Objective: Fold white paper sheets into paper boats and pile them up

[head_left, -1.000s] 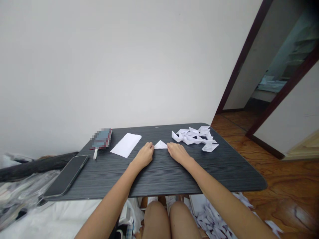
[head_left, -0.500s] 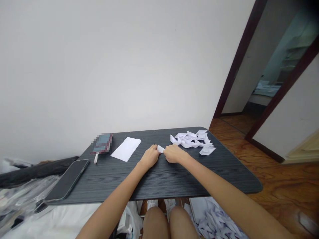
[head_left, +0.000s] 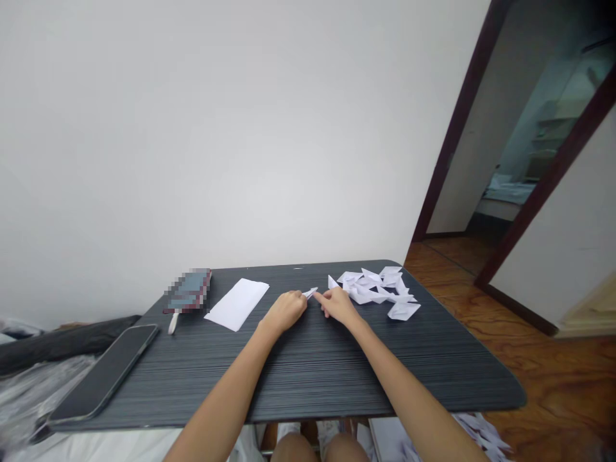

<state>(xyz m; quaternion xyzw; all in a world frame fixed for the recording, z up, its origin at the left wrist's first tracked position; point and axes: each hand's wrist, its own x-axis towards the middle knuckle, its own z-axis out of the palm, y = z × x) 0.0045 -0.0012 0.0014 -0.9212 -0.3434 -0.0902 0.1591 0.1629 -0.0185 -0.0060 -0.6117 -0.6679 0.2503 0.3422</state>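
The left hand (head_left: 287,310) grasped a small folded paper (head_left: 310,292) toward the far edge of the desk (head_left: 317,378); the right hand (head_left: 338,303) was at the paper's tip, whether gripping I could not tell; folded pieces (head_left: 363,296) lay near the desk's far right corner

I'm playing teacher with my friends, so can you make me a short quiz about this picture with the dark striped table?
1. What lies at the left front corner of the dark striped table?
A: a pile of small folded white papers
B: a flat black rectangular phone
C: a dark reddish-brown door frame
2. True or false: the flat rectangular white sheet lies left of the bare left hand.
3. Fill in: the bare ____ hand points a finger at the small pointed folded paper.

Key: 1. B; 2. True; 3. right hand.
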